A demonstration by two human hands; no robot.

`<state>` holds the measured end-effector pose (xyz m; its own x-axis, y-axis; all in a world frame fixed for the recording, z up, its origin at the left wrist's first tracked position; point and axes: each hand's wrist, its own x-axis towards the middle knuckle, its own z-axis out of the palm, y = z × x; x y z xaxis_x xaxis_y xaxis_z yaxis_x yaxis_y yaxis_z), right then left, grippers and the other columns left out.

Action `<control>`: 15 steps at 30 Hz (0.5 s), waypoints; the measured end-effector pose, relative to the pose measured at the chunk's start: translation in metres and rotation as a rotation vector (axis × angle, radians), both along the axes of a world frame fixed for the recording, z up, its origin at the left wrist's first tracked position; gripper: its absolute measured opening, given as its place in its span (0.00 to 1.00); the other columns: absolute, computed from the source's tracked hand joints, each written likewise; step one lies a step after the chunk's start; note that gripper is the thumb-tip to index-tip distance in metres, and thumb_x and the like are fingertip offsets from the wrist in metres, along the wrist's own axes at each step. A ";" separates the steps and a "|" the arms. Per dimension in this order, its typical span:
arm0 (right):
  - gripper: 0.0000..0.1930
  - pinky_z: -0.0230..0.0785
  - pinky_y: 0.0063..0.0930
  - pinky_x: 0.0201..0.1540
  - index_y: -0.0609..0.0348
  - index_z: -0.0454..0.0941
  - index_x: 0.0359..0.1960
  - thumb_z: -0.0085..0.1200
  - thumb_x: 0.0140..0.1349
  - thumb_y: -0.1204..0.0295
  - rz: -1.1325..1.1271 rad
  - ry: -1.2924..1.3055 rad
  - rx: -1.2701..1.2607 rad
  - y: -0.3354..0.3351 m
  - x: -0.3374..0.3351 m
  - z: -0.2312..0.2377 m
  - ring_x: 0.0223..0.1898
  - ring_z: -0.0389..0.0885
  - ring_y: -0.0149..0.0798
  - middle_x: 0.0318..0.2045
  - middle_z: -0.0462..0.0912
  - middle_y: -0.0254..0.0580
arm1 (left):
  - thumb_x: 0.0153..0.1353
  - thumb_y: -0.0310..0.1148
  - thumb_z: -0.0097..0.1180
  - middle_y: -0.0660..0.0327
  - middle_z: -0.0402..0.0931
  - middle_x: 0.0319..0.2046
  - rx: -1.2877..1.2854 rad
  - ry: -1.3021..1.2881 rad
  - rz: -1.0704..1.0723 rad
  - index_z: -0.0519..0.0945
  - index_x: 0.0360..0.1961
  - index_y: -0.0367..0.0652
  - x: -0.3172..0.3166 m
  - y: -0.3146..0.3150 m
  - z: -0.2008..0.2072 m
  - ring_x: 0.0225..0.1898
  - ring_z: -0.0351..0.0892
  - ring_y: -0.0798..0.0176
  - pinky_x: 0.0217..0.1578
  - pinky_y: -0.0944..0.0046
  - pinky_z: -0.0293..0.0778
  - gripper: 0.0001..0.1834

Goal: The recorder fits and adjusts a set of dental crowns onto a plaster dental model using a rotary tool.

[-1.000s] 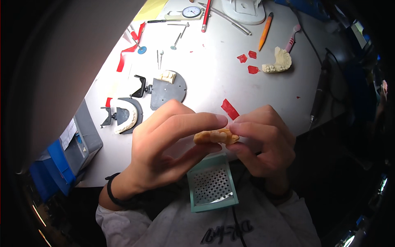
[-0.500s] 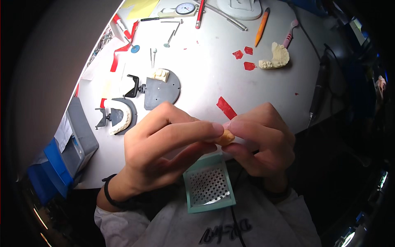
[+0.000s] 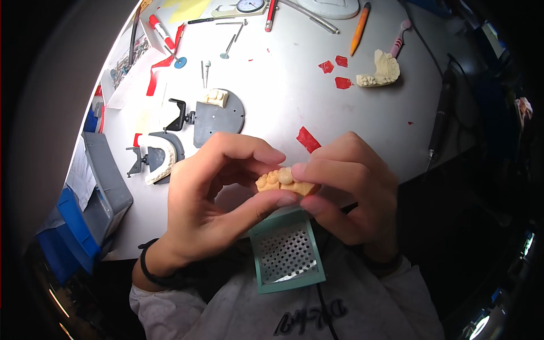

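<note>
A small orange-tan dental model (image 3: 294,188) with several teeth is held up between my two hands, above the near edge of the table. One whitish, glossy tooth crown (image 3: 285,176) sits among its tan teeth. My left hand (image 3: 198,192) is curled round the model's left side, the thumb along its front lower edge. My right hand (image 3: 360,187) pinches the right end, its index fingertip against the crown and its thumb low on the base. Just beyond them lies a red strip (image 3: 307,139). A green-framed perforated metal tray (image 3: 288,256) is below my hands.
Two grey articulator plates (image 3: 218,127) carrying pale tooth models stand at the left. A cream plaster jaw (image 3: 382,71) and red scraps (image 3: 343,83) lie at the far right. Dial gauge (image 3: 249,5), orange tool (image 3: 360,29) and handpiece (image 3: 441,116) lie around. Grey bins (image 3: 107,187) flank the left.
The dental model has been turned so its row of teeth and the whitish crown now show. My left fingers have spread wider around it, and the view has shifted slightly.
</note>
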<state>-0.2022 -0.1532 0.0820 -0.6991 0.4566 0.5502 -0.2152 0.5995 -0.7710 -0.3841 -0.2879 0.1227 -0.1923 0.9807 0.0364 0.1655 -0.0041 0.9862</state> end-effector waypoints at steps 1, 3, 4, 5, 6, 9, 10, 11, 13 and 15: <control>0.17 0.75 0.33 0.33 0.56 0.86 0.46 0.67 0.53 0.82 0.006 0.020 -0.069 -0.001 -0.001 0.000 0.32 0.80 0.39 0.36 0.83 0.39 | 0.57 0.15 0.75 0.54 0.81 0.46 -0.054 -0.102 0.031 0.77 0.52 0.31 0.000 0.000 0.001 0.49 0.83 0.65 0.52 0.64 0.80 0.24; 0.17 0.75 0.34 0.33 0.56 0.85 0.45 0.66 0.52 0.83 -0.020 0.033 -0.064 -0.002 -0.003 -0.002 0.33 0.80 0.40 0.35 0.82 0.37 | 0.57 0.15 0.75 0.55 0.81 0.46 -0.057 -0.121 0.012 0.78 0.52 0.32 -0.001 0.001 0.001 0.48 0.83 0.66 0.51 0.65 0.79 0.23; 0.17 0.75 0.34 0.34 0.57 0.85 0.44 0.67 0.52 0.83 -0.023 0.040 -0.068 -0.002 -0.003 -0.004 0.33 0.80 0.40 0.35 0.83 0.37 | 0.57 0.15 0.75 0.56 0.81 0.45 -0.061 -0.141 -0.007 0.78 0.51 0.32 -0.001 0.002 0.001 0.47 0.83 0.66 0.50 0.66 0.79 0.22; 0.17 0.75 0.34 0.34 0.57 0.85 0.44 0.67 0.51 0.84 -0.022 0.034 -0.055 -0.001 -0.004 -0.005 0.33 0.81 0.40 0.35 0.83 0.37 | 0.57 0.15 0.75 0.56 0.81 0.45 -0.062 -0.143 -0.008 0.78 0.51 0.32 -0.001 0.002 0.001 0.47 0.83 0.66 0.50 0.66 0.79 0.22; 0.17 0.75 0.33 0.34 0.57 0.85 0.43 0.68 0.51 0.84 -0.028 0.029 -0.035 -0.001 -0.004 -0.006 0.33 0.80 0.39 0.36 0.82 0.36 | 0.57 0.16 0.75 0.56 0.81 0.44 -0.064 -0.153 -0.014 0.79 0.50 0.32 0.000 0.003 0.001 0.46 0.83 0.67 0.49 0.66 0.78 0.21; 0.16 0.73 0.30 0.34 0.57 0.85 0.44 0.69 0.52 0.82 -0.012 0.015 0.029 0.003 0.000 -0.006 0.33 0.79 0.37 0.38 0.81 0.39 | 0.56 0.16 0.76 0.56 0.81 0.42 -0.090 -0.148 -0.025 0.80 0.48 0.31 0.000 0.002 0.002 0.43 0.82 0.67 0.46 0.66 0.78 0.20; 0.16 0.73 0.30 0.34 0.58 0.85 0.44 0.70 0.53 0.82 -0.001 0.022 0.066 0.004 0.001 -0.006 0.33 0.78 0.37 0.39 0.81 0.40 | 0.56 0.17 0.77 0.56 0.81 0.41 -0.112 -0.132 -0.030 0.80 0.47 0.31 0.001 0.001 0.002 0.42 0.82 0.67 0.44 0.66 0.77 0.20; 0.16 0.72 0.29 0.34 0.58 0.85 0.45 0.70 0.53 0.81 0.009 0.006 0.073 0.005 0.002 -0.006 0.33 0.78 0.36 0.40 0.81 0.41 | 0.56 0.17 0.77 0.56 0.81 0.41 -0.113 -0.133 -0.031 0.80 0.47 0.31 0.001 0.001 0.002 0.42 0.82 0.67 0.44 0.66 0.77 0.20; 0.15 0.71 0.28 0.34 0.57 0.86 0.44 0.70 0.54 0.81 0.022 0.024 0.079 0.006 0.003 -0.006 0.33 0.78 0.36 0.40 0.81 0.41 | 0.55 0.17 0.78 0.55 0.81 0.40 -0.037 -0.006 -0.076 0.81 0.47 0.31 0.000 0.002 0.000 0.39 0.82 0.66 0.42 0.66 0.77 0.21; 0.16 0.71 0.28 0.34 0.57 0.86 0.44 0.71 0.53 0.81 0.023 0.054 0.091 0.008 0.002 -0.008 0.33 0.78 0.36 0.40 0.81 0.41 | 0.54 0.18 0.78 0.54 0.81 0.39 0.003 0.028 -0.074 0.81 0.47 0.31 0.000 0.002 -0.001 0.38 0.81 0.65 0.41 0.66 0.77 0.21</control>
